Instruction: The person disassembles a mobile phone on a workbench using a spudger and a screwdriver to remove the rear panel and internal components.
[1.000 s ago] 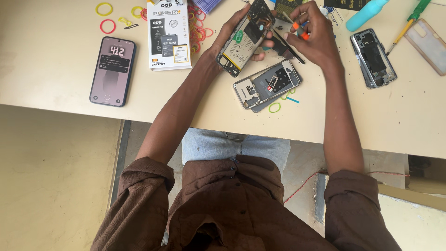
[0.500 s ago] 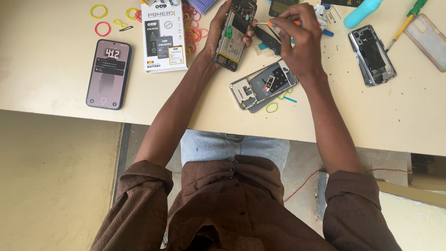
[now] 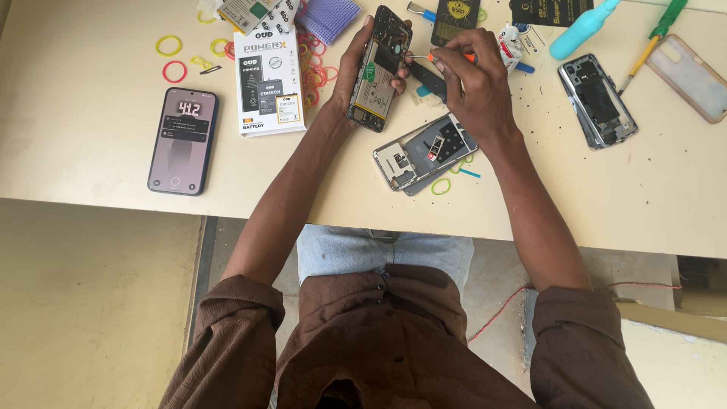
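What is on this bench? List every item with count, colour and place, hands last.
opened phone: one, black with a yellowish battery showing, held up over the table's far middle
screwdriver: one, orange collar, tip at the opened phone
back cover: one, grey, on the table below the hands
locked phone: one, dark, screen lit, table left
battery box: one, white, right of the locked phone
rubber bands: several, yellow and red, far left
second opened phone: one, black, table right
clear case: one, pinkish, far right
bottle: one, turquoise, far right
table: one, cream
left hand: holds the opened phone
right hand: holds the screwdriver
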